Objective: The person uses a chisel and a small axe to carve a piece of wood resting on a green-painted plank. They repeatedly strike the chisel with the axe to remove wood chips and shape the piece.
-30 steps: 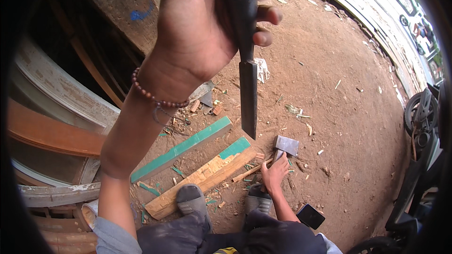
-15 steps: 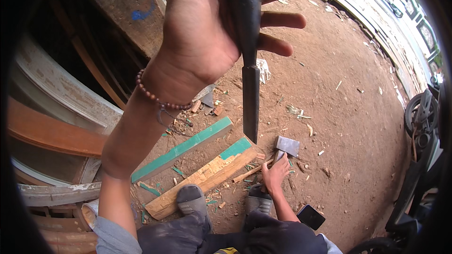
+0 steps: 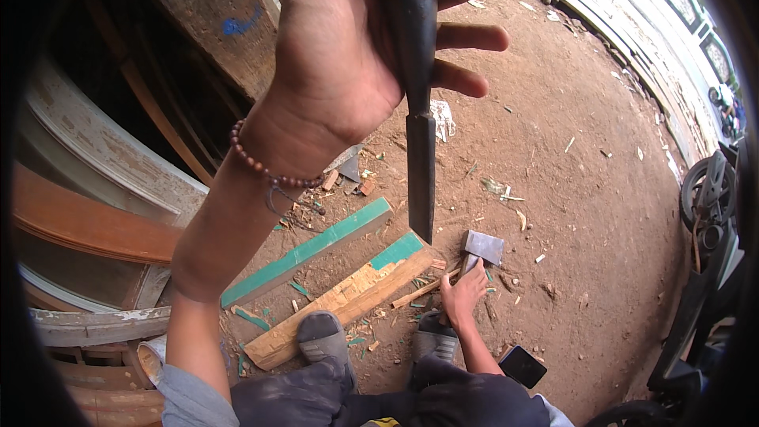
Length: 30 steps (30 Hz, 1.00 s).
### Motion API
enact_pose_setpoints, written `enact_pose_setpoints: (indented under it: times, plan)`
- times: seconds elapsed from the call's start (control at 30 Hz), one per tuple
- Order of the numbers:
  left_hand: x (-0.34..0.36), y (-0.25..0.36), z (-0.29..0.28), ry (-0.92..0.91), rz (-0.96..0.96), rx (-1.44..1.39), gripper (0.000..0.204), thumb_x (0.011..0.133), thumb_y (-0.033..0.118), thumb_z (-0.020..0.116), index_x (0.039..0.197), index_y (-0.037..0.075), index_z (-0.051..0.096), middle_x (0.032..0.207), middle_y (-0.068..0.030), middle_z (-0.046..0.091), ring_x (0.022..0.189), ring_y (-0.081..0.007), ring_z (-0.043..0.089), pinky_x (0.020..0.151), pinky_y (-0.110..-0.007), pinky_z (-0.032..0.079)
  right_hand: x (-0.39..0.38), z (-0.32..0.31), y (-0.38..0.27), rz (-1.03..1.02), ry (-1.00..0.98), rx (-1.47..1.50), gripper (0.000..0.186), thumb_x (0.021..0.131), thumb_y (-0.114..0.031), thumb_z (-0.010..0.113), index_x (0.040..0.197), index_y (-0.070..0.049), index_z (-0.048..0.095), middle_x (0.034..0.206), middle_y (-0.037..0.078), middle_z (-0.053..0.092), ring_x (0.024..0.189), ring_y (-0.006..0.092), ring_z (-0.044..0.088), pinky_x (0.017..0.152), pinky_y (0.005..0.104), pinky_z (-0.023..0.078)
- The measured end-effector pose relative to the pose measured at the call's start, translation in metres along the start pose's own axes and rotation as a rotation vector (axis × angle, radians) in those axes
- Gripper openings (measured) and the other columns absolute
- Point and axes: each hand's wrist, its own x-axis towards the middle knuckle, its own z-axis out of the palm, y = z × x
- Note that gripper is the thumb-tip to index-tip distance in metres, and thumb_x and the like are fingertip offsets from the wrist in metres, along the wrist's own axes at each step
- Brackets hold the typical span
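Note:
My left hand [image 3: 348, 55] is raised close to the camera, holding an iron chisel [image 3: 419, 170] upright against the palm, blade downward, with three fingers stretched past it; the top of its handle leaves the frame. My right hand [image 3: 462, 292] is down by the ground, closed on a metal-headed hammer [image 3: 482, 247]. Between my feet and the chisel tip lies a timber beam [image 3: 320, 316] with chipped bare wood and some green paint. A second, green-topped beam [image 3: 304, 249] lies beside it, with wood chips around both.
Old door and window frames [image 3: 87, 221] and a board [image 3: 182, 16] lean at the left. A phone [image 3: 520, 364] lies right of my leg. A parked motorbike [image 3: 704, 205] stands at the right edge. A stack of planks [image 3: 585, 12] borders a road at the upper right.
My left hand has shifted slightly right and down with the chisel, and its fingers have straightened out from their curl. Riders on the road have moved. My right hand stays put.

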Motion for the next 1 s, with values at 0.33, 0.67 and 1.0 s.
enact_pose_setpoints:
  times: [0.33, 0.67, 1.0]
  plan:
    - [0.004, -0.002, -0.008, -0.033, 0.028, 0.056, 0.050, 0.097, 0.040, 0.029, 0.104, 0.002, 0.058, 0.096, -0.0152, 0.062, 0.087, -0.0414, 0.065, 0.058, -0.052, 0.057, 0.002, 0.000, 0.000, -0.030, 0.005, -0.015, 0.091, 0.076, -0.025, 0.070, 0.143, 0.010, 0.019, 0.136, 0.027, 0.036, 0.126, 0.0410, 0.034, 0.104, 0.0544, 0.028]
    - [0.004, -0.002, -0.007, -0.044, 0.006, 0.003, 0.049, 0.096, 0.042, 0.031, 0.105, 0.001, 0.057, 0.094, -0.0146, 0.060, 0.086, -0.0414, 0.065, 0.059, -0.052, 0.057, 0.003, -0.003, -0.007, -0.001, -0.002, -0.003, 0.094, 0.076, -0.024, 0.069, 0.145, 0.010, 0.015, 0.138, 0.027, 0.035, 0.127, 0.0413, 0.034, 0.104, 0.0546, 0.028]
    - [-0.001, -0.001, 0.004, 0.061, -0.006, 0.019, 0.048, 0.097, 0.043, 0.032, 0.105, 0.001, 0.056, 0.093, -0.0145, 0.058, 0.086, -0.0396, 0.065, 0.059, -0.051, 0.056, 0.004, -0.001, -0.006, 0.059, -0.022, -0.013, 0.089, 0.077, -0.026, 0.071, 0.141, 0.009, 0.020, 0.141, 0.028, 0.032, 0.131, 0.0425, 0.031, 0.106, 0.0557, 0.026]
